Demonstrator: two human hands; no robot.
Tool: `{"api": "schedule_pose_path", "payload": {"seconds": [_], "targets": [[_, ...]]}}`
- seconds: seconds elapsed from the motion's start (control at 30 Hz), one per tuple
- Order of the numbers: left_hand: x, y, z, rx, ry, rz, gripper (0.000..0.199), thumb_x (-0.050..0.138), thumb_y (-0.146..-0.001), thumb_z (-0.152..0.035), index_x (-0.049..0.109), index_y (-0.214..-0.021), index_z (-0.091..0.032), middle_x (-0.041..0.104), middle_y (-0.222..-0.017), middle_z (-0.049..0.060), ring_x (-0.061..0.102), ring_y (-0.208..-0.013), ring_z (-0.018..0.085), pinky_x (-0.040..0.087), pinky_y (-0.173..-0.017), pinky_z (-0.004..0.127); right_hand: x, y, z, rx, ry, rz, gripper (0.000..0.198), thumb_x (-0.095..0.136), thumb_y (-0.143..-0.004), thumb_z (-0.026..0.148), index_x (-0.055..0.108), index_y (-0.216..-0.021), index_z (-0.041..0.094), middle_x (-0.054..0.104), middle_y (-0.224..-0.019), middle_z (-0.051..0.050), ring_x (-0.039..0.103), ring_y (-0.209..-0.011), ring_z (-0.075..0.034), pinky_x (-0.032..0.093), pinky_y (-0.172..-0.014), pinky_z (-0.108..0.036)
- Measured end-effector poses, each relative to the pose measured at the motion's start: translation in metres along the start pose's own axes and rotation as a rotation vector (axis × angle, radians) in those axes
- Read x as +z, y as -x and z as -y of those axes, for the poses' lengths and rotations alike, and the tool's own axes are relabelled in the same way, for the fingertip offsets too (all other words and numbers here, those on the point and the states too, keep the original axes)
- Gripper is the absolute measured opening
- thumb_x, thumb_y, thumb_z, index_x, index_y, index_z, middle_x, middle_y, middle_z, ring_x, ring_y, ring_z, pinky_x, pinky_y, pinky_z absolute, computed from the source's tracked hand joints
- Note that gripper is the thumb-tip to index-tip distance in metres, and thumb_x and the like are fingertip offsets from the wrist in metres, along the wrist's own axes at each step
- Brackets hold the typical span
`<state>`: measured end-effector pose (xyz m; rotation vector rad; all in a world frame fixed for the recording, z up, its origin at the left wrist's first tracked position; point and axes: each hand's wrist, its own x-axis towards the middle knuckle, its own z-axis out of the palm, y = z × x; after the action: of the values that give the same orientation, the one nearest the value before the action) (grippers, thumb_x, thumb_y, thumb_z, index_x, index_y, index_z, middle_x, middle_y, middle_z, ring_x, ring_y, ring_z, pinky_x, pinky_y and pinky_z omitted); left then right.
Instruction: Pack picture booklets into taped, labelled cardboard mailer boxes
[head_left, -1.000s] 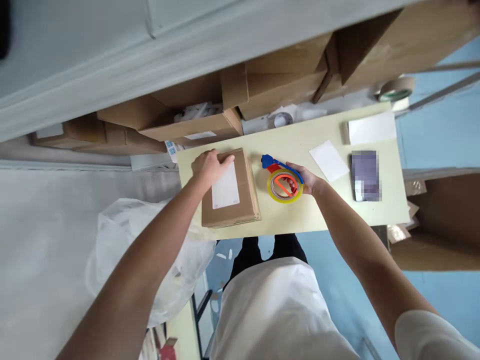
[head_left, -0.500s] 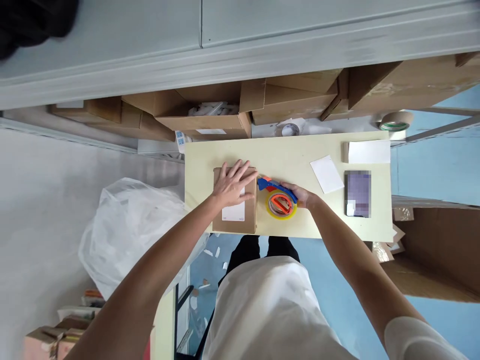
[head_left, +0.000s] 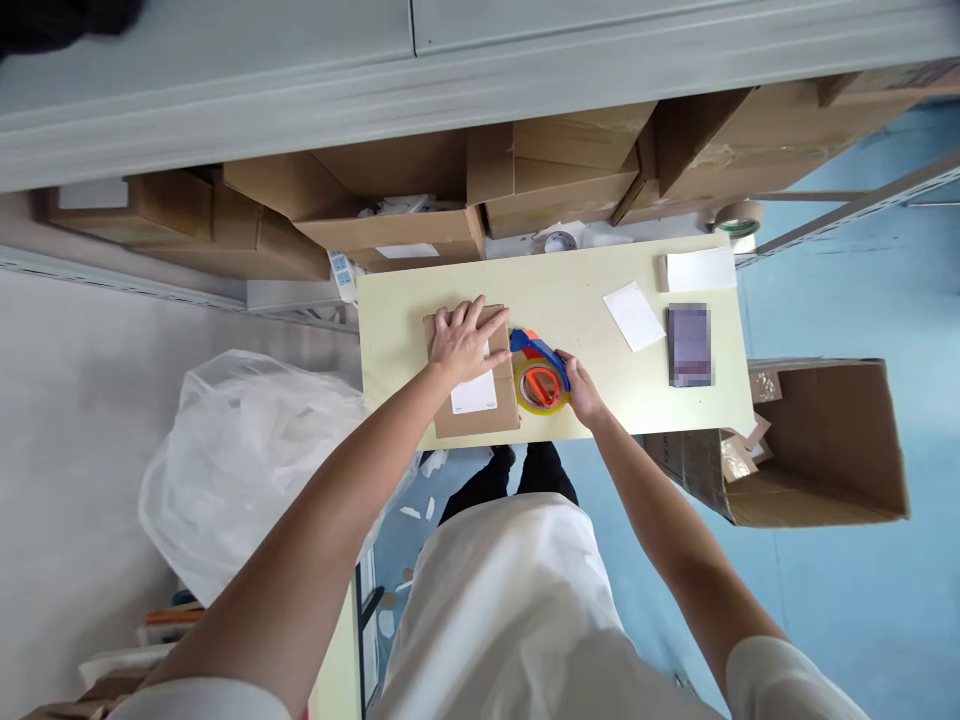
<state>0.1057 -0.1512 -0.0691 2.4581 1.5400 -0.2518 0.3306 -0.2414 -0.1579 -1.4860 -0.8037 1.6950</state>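
Observation:
A small brown cardboard box (head_left: 475, 421) with a white label (head_left: 474, 394) lies near the left end of the pale table. Across its upper part my left hand (head_left: 466, 342) rests flat, fingers spread. My right hand (head_left: 583, 388) is wrapped round the handle of a blue and orange tape dispenser (head_left: 543, 384) loaded with a yellow-edged roll of tape. The dispenser's blue head sits against the right edge of the box. Whether tape is stuck to the box cannot be seen.
On the table (head_left: 570, 290) are a white card (head_left: 634, 315), a stack of white paper (head_left: 700, 270) and a phone (head_left: 689, 345). Open cartons (head_left: 405, 228) line the shelf behind. A large carton (head_left: 832, 450) stands at right, a translucent plastic bag (head_left: 247, 450) at left.
The view has shifted and tilted. My left hand stays on the box, and my right hand still holds the tape dispenser at its right edge.

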Motion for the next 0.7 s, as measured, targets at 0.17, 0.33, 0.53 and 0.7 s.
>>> {"api": "schedule_pose_path", "payload": {"seconds": [0.17, 0.33, 0.53, 0.7], "targets": [[0.0, 0.001, -0.002, -0.028, 0.028, 0.006, 0.068, 0.037, -0.085, -0.065, 0.025, -0.146, -0.038, 0.022, -0.155, 0.007, 0.029, -0.132, 0.037, 0.017, -0.104, 0.055, 0.002, 0.021, -0.004, -0.167, 0.087, 0.029, 0.091, 0.076, -0.063, 0.038, 0.032, -0.141, 0.029, 0.052, -0.135, -0.008, 0.05, -0.123, -0.029, 0.04, -0.105, -0.048], [-0.001, 0.002, -0.005, -0.063, 0.024, 0.03, 0.069, 0.037, -0.084, -0.066, 0.023, -0.147, -0.039, 0.027, -0.15, 0.008, 0.031, -0.129, 0.038, 0.017, -0.103, 0.055, -0.018, 0.033, -0.001, -0.125, 0.068, 0.098, 0.08, 0.069, -0.064, 0.026, 0.039, -0.137, 0.029, 0.058, -0.128, -0.005, 0.054, -0.117, -0.028, 0.044, -0.102, -0.048], [-0.003, 0.003, -0.006, -0.078, 0.013, 0.055, 0.069, 0.035, -0.085, -0.065, 0.02, -0.147, -0.038, 0.029, -0.148, 0.01, 0.031, -0.128, 0.039, 0.019, -0.101, 0.055, -0.04, 0.119, -0.056, -0.003, 0.052, 0.202, 0.082, 0.072, -0.063, 0.025, 0.038, -0.138, 0.031, 0.059, -0.127, -0.005, 0.057, -0.115, -0.031, 0.046, -0.098, -0.05], [-0.004, 0.003, -0.011, -0.117, 0.01, 0.043, 0.069, 0.034, -0.086, -0.064, 0.019, -0.147, -0.038, 0.032, -0.146, 0.011, 0.031, -0.128, 0.038, 0.02, -0.101, 0.055, 0.002, 0.171, -0.099, 0.05, -0.061, 0.123, 0.08, 0.072, -0.067, 0.032, 0.037, -0.139, 0.033, 0.056, -0.131, -0.005, 0.055, -0.118, -0.03, 0.042, -0.102, -0.051]]}}
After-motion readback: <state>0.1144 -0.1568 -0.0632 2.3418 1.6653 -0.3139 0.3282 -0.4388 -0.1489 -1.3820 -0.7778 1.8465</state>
